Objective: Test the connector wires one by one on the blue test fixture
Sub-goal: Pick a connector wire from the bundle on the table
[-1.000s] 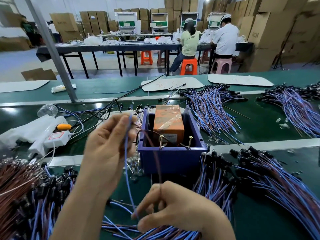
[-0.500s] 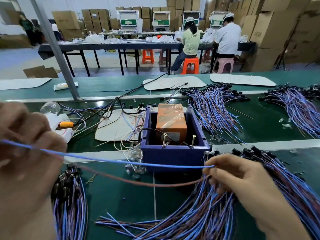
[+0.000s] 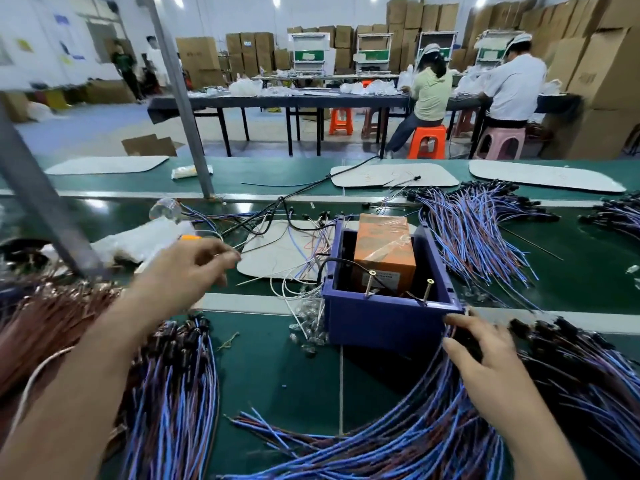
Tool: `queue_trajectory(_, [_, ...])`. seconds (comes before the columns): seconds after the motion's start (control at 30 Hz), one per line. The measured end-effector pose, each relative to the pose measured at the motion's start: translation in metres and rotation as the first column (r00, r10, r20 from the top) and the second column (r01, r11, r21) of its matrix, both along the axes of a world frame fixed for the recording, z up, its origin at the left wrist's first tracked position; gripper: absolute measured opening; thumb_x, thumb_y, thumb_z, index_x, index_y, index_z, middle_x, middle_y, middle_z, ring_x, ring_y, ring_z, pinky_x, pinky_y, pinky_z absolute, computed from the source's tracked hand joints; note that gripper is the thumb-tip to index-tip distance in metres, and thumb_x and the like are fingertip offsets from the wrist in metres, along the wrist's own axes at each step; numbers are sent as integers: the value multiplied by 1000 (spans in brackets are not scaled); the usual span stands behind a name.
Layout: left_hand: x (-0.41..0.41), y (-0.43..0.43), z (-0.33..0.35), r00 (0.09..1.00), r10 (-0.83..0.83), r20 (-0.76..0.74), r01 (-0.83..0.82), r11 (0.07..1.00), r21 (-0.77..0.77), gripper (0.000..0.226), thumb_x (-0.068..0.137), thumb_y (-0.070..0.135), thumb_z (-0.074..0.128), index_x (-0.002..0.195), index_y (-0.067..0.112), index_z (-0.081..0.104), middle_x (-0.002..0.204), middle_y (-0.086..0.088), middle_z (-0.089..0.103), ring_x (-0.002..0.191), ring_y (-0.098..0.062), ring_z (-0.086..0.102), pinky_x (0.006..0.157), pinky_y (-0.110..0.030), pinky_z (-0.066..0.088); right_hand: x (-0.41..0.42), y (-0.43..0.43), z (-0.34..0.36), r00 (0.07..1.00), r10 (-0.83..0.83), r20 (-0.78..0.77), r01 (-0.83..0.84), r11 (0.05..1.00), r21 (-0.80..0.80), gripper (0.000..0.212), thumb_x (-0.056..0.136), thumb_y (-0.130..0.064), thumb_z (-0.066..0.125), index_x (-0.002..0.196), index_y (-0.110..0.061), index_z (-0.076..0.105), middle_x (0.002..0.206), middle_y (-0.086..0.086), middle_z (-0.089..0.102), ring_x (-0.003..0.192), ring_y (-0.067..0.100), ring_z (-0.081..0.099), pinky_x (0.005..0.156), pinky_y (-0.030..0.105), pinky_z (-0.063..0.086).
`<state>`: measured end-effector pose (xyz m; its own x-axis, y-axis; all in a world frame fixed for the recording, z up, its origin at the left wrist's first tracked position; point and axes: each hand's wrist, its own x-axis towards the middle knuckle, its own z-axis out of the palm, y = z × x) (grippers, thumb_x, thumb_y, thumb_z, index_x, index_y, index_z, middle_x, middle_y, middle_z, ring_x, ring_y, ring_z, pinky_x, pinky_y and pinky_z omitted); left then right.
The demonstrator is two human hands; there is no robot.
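Seeing left hand loosely curled, empty, by left wire pile; right hand fingers spread, touching connector wires just beside blue test fixture.

The left hand and the right hand are bare, with slender fingers; the wrists and forearms behind them are likewise uncovered, skin showing all the way down to the lower edge of the view

no legible text anywhere
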<state>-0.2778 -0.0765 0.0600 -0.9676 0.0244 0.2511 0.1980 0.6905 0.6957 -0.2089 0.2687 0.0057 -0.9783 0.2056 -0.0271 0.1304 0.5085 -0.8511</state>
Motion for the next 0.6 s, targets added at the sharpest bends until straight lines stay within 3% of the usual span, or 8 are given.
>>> queue_trajectory(0.03, [1, 7, -11, 995, 59, 75, -30, 939, -343, 12, 91, 38, 58, 99, 34, 66, 80, 11, 67, 81, -13, 61, 70, -25, 47, 0, -1, 2, 1000, -7, 1, 7, 1000, 5, 22, 96, -21, 54, 110, -38, 52, 147, -2, 36, 147, 14, 3, 116, 41, 13])
queue_trajectory(0.1, [2, 8, -47, 948, 200, 247, 81, 600, -796, 38, 93, 48, 49, 126, 31, 52, 118, 5, 60, 115, -19, 51, 94, -32, 41, 1, -3, 6, 1000, -21, 5, 21, 1000, 17, 19, 95, -23, 56, 108, -36, 54, 127, -11, 42, 145, 20, 13, 115, 43, 18])
queue_trajectory(0.13, [5, 9, -60, 923, 258, 284, 142, 456, -878, 45, 94, 50, 45, 133, 28, 47, 128, 2, 54, 124, -22, 43, 100, -35, 36, 1, -3, 7, 1000, -31, 5, 31, 999, 15, 18, 94, -24, 57, 107, -36, 55, 121, -12, 43, 144, 21, 17, 114, 43, 21])
queue_trajectory(0.2, [4, 7, -77, 921, 294, 257, 164, 307, -937, 39, 95, 42, 44, 129, 23, 48, 130, -1, 51, 127, -26, 36, 103, -38, 34, 2, -6, 9, 999, -51, -10, 51, 999, 5, 17, 93, -25, 58, 107, -36, 57, 125, -7, 46, 142, 24, 24, 113, 46, 25])
queue_trajectory(0.3, [-7, 0, -86, 944, 265, 199, 121, 284, -951, 25, 94, 20, 44, 118, 18, 52, 123, -3, 56, 119, -26, 41, 96, -36, 39, 2, -10, 12, 995, -86, -44, 85, 996, -33, 17, 92, -25, 59, 104, -37, 58, 123, -3, 50, 133, 22, 35, 108, 44, 32])
queue_trajectory(0.4, [-17, -4, -85, 934, 300, 193, 95, 312, -945, 31, 92, 12, 41, 122, 19, 49, 124, -6, 48, 115, -27, 45, 91, -34, 40, 2, -14, 14, 995, -91, -51, 86, 993, -82, 16, 93, -26, 59, 106, -36, 60, 115, -2, 50, 111, 12, 40, 95, 33, 33])
queue_trajectory(0.47, [-23, -9, -86, 929, 306, 208, 80, 383, -920, 34, 91, 8, 41, 122, 18, 50, 123, -7, 47, 115, -27, 46, 91, -34, 41, 1, -15, 15, 993, -101, -58, 95, 991, -94, 15, 93, -27, 59, 105, -35, 61, 113, -4, 49, 107, 10, 39, 93, 31, 32])
queue_trajectory(0.6, [-26, -6, -75, 969, 170, 180, 28, 647, -762, 39, 87, 4, 50, 123, 17, 57, 116, -7, 58, 110, -21, 53, 91, -27, 39, 0, -18, 16, 975, -200, -101, 192, 978, -86, 8, 90, -27, 62, 97, -31, 64, 116, -1, 48, 107, 15, 48, 98, 35, 37])
